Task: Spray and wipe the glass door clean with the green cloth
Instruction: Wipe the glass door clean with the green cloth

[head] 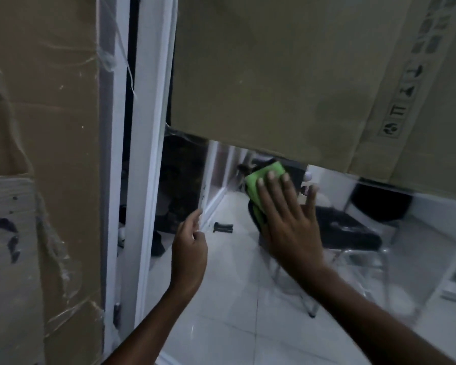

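Your right hand [287,219] lies flat with the fingers straight and spread, pressing the folded bright-green microfibre cloth [263,185] against the clear glass door pane [234,272]; the cloth sits under your fingertips and palm, with its free part showing up and to the left of your knuckles, just below the lower edge of the brown cardboard sheet [274,75] that covers the upper glass. The cloth's long axis runs steeply from upper right to lower left, roughly in line with your fingers, so a sweep down or sideways would likely carry its broad face over fresh glass. Your left hand [190,246] hovers lower and to the left, fingers loosely curled and holding nothing, close to the white metal door frame [148,154] but whether it touches the glass cannot be told; it is well apart from the cloth, so the right hand is the working one. The cloth looks soft and nappy, the glass smooth and reflective, the frame hard and painted. Through the pane you see glossy white floor tiles [221,325] and a black chair with thin chrome legs [353,233]. To the far left, more cardboard with crinkled clear tape [50,127] covers the neighbouring panel. No spray bottle is in view.
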`<state>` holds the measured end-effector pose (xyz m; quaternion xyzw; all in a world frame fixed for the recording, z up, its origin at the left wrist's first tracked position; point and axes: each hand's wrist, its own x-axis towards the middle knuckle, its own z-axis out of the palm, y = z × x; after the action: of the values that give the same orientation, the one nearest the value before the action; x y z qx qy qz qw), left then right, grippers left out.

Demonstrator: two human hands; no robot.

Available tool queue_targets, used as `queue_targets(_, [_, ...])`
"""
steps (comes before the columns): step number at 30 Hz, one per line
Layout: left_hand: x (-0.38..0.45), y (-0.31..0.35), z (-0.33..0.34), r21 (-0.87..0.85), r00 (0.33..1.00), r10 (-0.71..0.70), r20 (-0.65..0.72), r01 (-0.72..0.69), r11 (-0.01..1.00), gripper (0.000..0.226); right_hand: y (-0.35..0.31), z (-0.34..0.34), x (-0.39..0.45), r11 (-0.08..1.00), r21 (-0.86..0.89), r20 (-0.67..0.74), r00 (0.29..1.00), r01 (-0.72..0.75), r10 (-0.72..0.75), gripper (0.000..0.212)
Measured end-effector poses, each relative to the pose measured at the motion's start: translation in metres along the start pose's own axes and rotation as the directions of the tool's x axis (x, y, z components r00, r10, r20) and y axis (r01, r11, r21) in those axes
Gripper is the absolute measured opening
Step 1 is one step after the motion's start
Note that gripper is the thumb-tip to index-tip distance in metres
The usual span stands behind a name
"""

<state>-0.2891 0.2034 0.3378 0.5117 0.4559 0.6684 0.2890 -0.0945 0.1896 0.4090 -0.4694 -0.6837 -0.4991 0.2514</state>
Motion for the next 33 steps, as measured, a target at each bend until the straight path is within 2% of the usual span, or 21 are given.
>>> queue_targets(2, [-0.004, -0.004, -0.004, 0.027, 1.000, 0.003, 0.019, -0.004, 1.000, 0.051, -0.027, 0.024, -0.045, 0.985, 0.020, 0.078, 0.982, 0.169, -0.170, 0.078])
queue_targets(4, [-0.010, -0.009, -0.008, 0.099, 0.996, 0.052, 0.079, -0.060, 0.993, 0.053, -0.046, 0.045, -0.101, 0.917, 0.023, 0.154, 0.905, 0.398, -0.396, 0.077])
queue_targets(6, [-0.018, -0.012, -0.005, 0.164, 0.981, 0.129, 0.143, -0.152, 0.975, 0.055, -0.042, 0.048, -0.146, 0.833, -0.006, 0.246, 0.809, 0.553, -0.535, 0.066])
queue_targets(7, [-0.020, -0.014, -0.005, 0.188, 0.975, 0.165, 0.149, -0.192, 0.963, 0.056, -0.035, 0.043, -0.153, 0.827, -0.010, 0.243, 0.804, 0.562, -0.543, 0.055])
queue_targets(8, [-0.023, -0.012, -0.004, 0.195, 0.970, 0.194, 0.148, -0.221, 0.956, 0.056, -0.025, 0.036, -0.151, 0.842, -0.020, 0.226, 0.823, 0.539, -0.521, 0.051])
queue_targets(10, [-0.029, -0.004, 0.004, 0.189, 0.960, 0.253, 0.118, -0.272, 0.944, 0.057, 0.001, 0.015, -0.129, 0.915, -0.058, 0.143, 0.910, 0.400, -0.389, 0.058])
queue_targets(12, [-0.032, 0.007, 0.014, 0.177, 0.940, 0.326, 0.101, -0.339, 0.924, 0.057, 0.037, -0.012, -0.097, 0.985, -0.059, 0.020, 0.987, 0.162, -0.161, 0.059])
queue_targets(13, [-0.034, 0.014, 0.018, 0.180, 0.920, 0.377, 0.104, -0.390, 0.903, 0.056, 0.057, -0.024, -0.083, 0.998, -0.067, -0.030, 0.999, 0.013, -0.015, 0.058])
queue_targets(15, [-0.035, 0.031, 0.027, 0.178, 0.870, 0.473, 0.139, -0.492, 0.852, 0.053, 0.090, -0.045, -0.066, 0.948, -0.117, -0.100, 0.953, -0.296, 0.286, 0.067])
queue_targets(17, [-0.032, 0.045, 0.038, 0.189, 0.825, 0.533, 0.188, -0.563, 0.804, 0.049, 0.097, -0.049, -0.065, 0.865, -0.105, -0.145, 0.868, -0.491, 0.475, 0.070])
queue_targets(18, [-0.030, 0.051, 0.043, 0.203, 0.811, 0.545, 0.213, -0.583, 0.787, 0.050, 0.087, -0.047, -0.067, 0.849, -0.085, -0.151, 0.849, -0.521, 0.506, 0.071])
queue_targets(19, [-0.028, 0.056, 0.049, 0.205, 0.806, 0.544, 0.235, -0.588, 0.783, 0.052, 0.075, -0.041, -0.070, 0.869, -0.065, -0.141, 0.867, -0.490, 0.478, 0.073])
queue_targets(20, [-0.027, 0.060, 0.054, 0.201, 0.815, 0.526, 0.244, -0.573, 0.795, 0.054, 0.060, -0.035, -0.072, 0.916, -0.036, -0.116, 0.912, -0.400, 0.394, 0.076])
queue_targets(22, [-0.028, 0.064, 0.061, 0.180, 0.857, 0.459, 0.235, -0.503, 0.846, 0.056, 0.036, -0.024, -0.074, 0.991, 0.006, -0.023, 0.991, -0.132, 0.132, 0.083])
queue_targets(24, [-0.033, 0.064, 0.061, 0.191, 0.874, 0.425, 0.236, -0.471, 0.861, 0.057, 0.023, -0.021, -0.070, 0.999, -0.037, 0.028, 0.999, 0.028, -0.027, 0.081])
queue_targets(26, [-0.036, 0.065, 0.062, 0.217, 0.864, 0.437, 0.249, -0.490, 0.844, 0.059, 0.030, -0.023, -0.064, 0.999, -0.052, 0.016, 1.000, -0.014, 0.014, 0.076])
queue_targets(27, [-0.036, 0.065, 0.062, 0.226, 0.865, 0.438, 0.245, -0.490, 0.842, 0.061, 0.041, -0.028, -0.063, 0.995, -0.040, -0.002, 0.996, -0.089, 0.089, 0.072])
queue_targets(29, [-0.033, 0.070, 0.062, 0.223, 0.875, 0.425, 0.233, -0.473, 0.852, 0.063, 0.076, -0.041, -0.067, 0.948, -0.078, -0.073, 0.950, -0.309, 0.303, 0.064])
queue_targets(30, [-0.032, 0.072, 0.062, 0.219, 0.880, 0.415, 0.231, -0.462, 0.859, 0.063, 0.098, -0.049, -0.076, 0.893, -0.116, -0.128, 0.898, -0.435, 0.421, 0.063])
queue_targets(31, [-0.032, 0.074, 0.064, 0.218, 0.883, 0.409, 0.230, -0.456, 0.863, 0.063, 0.118, -0.057, -0.088, 0.819, -0.131, -0.171, 0.827, -0.558, 0.535, 0.063])
queue_targets(33, [-0.034, 0.077, 0.067, 0.215, 0.888, 0.392, 0.239, -0.442, 0.871, 0.062, 0.140, -0.070, -0.118, 0.651, -0.051, -0.213, 0.645, -0.757, 0.734, 0.067])
